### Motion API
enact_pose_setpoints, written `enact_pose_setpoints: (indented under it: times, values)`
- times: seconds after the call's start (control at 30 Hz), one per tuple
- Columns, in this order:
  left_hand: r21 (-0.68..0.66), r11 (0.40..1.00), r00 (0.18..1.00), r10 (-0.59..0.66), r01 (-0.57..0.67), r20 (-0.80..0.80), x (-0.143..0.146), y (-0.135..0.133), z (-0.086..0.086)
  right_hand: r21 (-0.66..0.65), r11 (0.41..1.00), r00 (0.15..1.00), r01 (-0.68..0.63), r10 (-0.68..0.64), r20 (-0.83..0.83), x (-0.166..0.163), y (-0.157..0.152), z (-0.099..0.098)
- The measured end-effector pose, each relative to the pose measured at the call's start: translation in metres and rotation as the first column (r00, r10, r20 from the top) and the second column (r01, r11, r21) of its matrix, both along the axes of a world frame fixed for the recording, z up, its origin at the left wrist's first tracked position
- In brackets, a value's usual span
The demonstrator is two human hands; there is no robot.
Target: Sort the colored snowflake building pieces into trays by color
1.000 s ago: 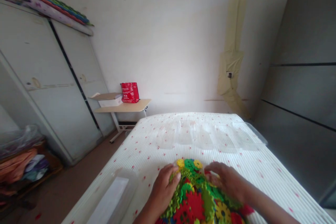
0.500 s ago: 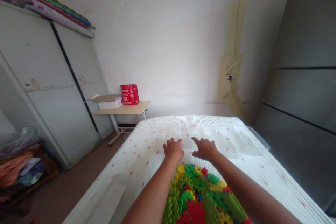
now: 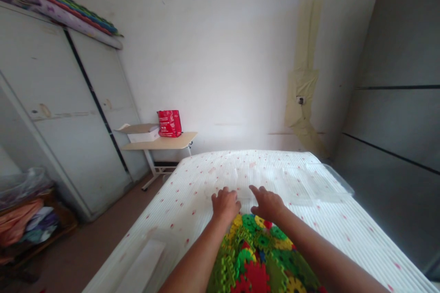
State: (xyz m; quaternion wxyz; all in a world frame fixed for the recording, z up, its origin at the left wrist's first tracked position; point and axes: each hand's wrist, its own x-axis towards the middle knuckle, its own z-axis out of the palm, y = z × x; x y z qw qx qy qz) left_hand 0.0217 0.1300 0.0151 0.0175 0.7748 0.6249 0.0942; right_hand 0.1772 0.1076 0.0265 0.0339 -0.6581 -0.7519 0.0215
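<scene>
Both arms reach forward over a heap of plastic gear pieces [image 3: 256, 256] in green, yellow, red and a little blue. My left hand [image 3: 226, 203] is just past the heap's far left edge, its fingers apart and nothing visible in it. To its right, my right hand [image 3: 268, 202] is open too, the index finger stretched toward the left hand. Beyond the fingertips stands a row of clear plastic boxes [image 3: 295, 183], faint against the white cloth. Whether either hand touches a box or the cloth, I cannot tell.
A white striped cloth with red dots [image 3: 182, 210] covers the table. On its near left lies a long white box-like piece [image 3: 142, 265]. A clear lid or tray [image 3: 332, 181] sits at the far right. Behind stands a small table [image 3: 172, 142] with a red bag [image 3: 169, 123].
Both hands have drawn back slightly toward me, closer to the gear heap. The left hand's fingers look a little more bent. The gears and boxes stay put.
</scene>
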Motion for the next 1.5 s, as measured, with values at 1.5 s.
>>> enact_pose_setpoints:
  times: [1.5]
  values:
    - [0.134,0.978,0.984,-0.167,0.157,0.069,-0.011,-0.060,0.038,-0.169,0.918,0.933,0.358,-0.358,0.027,0.158,-0.028,0.015]
